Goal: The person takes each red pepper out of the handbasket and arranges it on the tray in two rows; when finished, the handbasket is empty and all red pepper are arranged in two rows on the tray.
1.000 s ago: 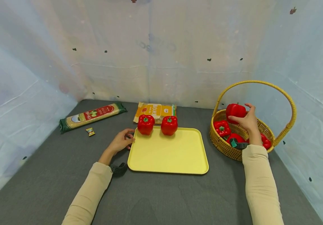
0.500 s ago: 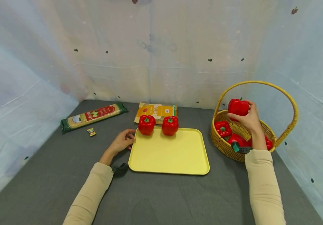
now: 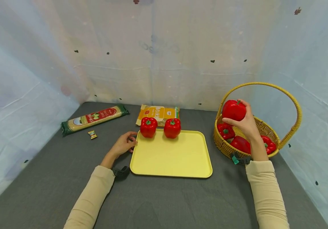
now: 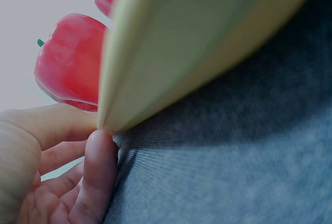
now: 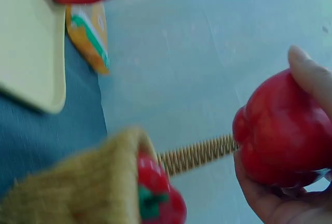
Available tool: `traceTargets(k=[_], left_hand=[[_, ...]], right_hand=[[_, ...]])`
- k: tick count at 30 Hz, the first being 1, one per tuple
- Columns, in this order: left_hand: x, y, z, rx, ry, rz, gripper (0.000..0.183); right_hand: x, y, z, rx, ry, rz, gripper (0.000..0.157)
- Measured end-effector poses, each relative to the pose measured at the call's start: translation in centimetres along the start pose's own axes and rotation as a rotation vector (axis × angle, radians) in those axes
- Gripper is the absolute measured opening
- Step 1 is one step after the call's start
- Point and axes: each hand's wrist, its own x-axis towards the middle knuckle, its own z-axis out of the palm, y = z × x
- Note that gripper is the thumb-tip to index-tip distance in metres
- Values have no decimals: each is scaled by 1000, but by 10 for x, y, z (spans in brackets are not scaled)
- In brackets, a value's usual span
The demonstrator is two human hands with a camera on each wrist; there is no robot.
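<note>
My right hand (image 3: 247, 124) grips a red bell pepper (image 3: 234, 110) above the left part of the wicker basket (image 3: 222, 147), under its tall handle. In the right wrist view the thumb and fingers wrap around that pepper (image 5: 285, 130). Several more red peppers lie in the basket, one of them at its left side (image 3: 225, 130). At the left edge of the yellow tray (image 3: 171, 159), my left hand (image 3: 122, 143) pinches the rim between thumb and finger, as the left wrist view shows. Two red peppers, a left one (image 3: 148, 128) and a right one (image 3: 172, 128), stand along the tray's far edge.
An orange food packet (image 3: 158, 114) lies just behind the tray. Farther left are a long green-ended noodle pack (image 3: 95, 118) and a small yellow wrapped piece (image 3: 92, 135). Pale sheeting (image 3: 181, 63) encloses the dark table (image 3: 164, 203).
My right hand has lifted the pepper out of the basket's bowl, then shifted it left toward the near side of the handle. The left hand and tray stay in place.
</note>
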Motion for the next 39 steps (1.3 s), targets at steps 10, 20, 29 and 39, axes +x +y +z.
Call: traceTargets(k=[10, 20, 29, 39], left_hand=[[-2, 0, 1, -5, 3, 4, 46], [-1, 0, 0, -8, 5, 10, 46], [-1, 1, 0, 1, 9, 1, 46], [-2, 1, 0, -8, 1, 13, 47]], right_hand=[[-6, -12, 40, 40, -95, -63, 85], [-19, -28, 76, 127, -157, -120, 87], [-1, 7, 103, 107, -182, -140, 88], [5, 25, 117, 51, -211, -147, 90]])
